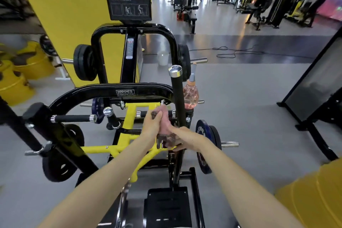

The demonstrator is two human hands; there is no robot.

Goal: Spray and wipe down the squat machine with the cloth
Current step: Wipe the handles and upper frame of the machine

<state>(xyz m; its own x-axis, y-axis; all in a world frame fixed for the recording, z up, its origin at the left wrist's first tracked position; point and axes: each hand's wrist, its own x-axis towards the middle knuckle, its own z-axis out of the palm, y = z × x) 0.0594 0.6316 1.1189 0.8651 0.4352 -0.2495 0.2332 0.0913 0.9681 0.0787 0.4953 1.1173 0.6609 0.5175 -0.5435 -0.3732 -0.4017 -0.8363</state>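
step: I judge this as refolding the cloth (165, 123) before the wipe; it is not on metal yet
left grip (152, 126): fingers curled round the cloth's upper pink part
right grip (182, 139): pinching the lower dark patterned end, fingertips partly hidden
cloth spot: in the air between both grips, in front of the yellow frame (130, 116), just beside the black upright handle (178, 98)
spray bottle (190, 96): pink, upright, right of that handle; can't tell what it rests on
squat machine (125, 92): black arch straight ahead of me
how I'd do it: fold to a flat pad, pink face out, pass it to one grip, free the other for the bottle, then wrap the handle and wipe top down
risk: loose end snagging on the chrome collars
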